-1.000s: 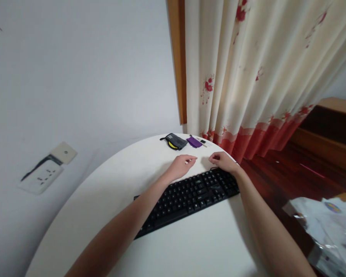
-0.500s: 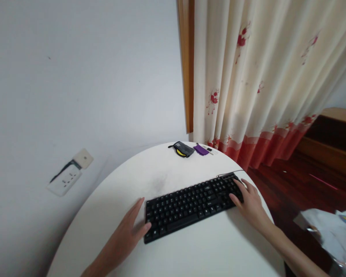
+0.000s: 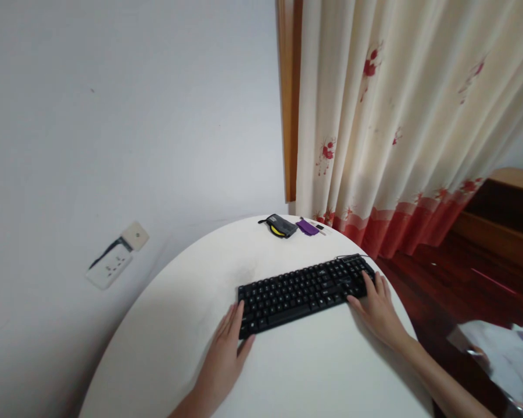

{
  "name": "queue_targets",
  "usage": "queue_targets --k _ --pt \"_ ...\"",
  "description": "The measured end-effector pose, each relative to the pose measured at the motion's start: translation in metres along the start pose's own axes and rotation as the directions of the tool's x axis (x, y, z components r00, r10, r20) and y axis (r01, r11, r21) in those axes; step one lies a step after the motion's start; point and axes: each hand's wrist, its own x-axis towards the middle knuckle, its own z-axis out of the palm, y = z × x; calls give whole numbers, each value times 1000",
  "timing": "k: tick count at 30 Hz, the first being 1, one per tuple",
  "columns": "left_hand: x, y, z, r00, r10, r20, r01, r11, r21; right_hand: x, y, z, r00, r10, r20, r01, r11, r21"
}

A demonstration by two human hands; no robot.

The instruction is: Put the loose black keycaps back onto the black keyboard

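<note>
A black keyboard [image 3: 300, 293] lies slightly slanted on the round white table [image 3: 169, 331]. At its left end is my left hand [image 3: 221, 359], fingers close together along the short edge and thumb by the front corner. My right hand [image 3: 380, 313] grips the other end, its fingertips over the number keys and its thumb at the front edge. The keyboard sits between both hands, whose undersides are hidden. Behind it, a thin cable [image 3: 353, 256] runs off toward the table's right edge.
A dark grey pouch with a yellow part [image 3: 282, 226] and a purple cloth item [image 3: 307, 227] lie at the table's far edge. The wall with a socket [image 3: 111, 266] borders the left; a floral curtain [image 3: 375, 145] hangs behind. A white plastic-wrapped bundle [image 3: 501, 360] is at lower right.
The keyboard has shifted away from me and a little to the right, its left end most. My left hand has moved with it and its fingers have come closer together against the edge.
</note>
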Motion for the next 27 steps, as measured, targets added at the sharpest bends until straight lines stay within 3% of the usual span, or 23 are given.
queue_targets --k 10,17,20,23,24,27 --pt "99 29 43 997 -31 64 31 1000 -4 93 59 24 999 32 34 -28 993 -117" --pt "121 31 45 994 -73 82 79 994 -72 112 64 30 999 26 31 -22 989 -146" --pt "122 31 44 991 -104 88 116 982 -152 109 54 24 999 49 5 -47 986 -158" --pt "115 33 36 981 -184 56 192 945 -264 96 25 13 993 73 -88 -86 986 -143" --pt "109 34 30 979 -196 51 203 935 -291 90 11 9 992 38 -117 -52 992 -119" --pt "82 36 6 994 -85 66 100 957 -271 60 -46 -6 979 -165 -117 165 986 -9"
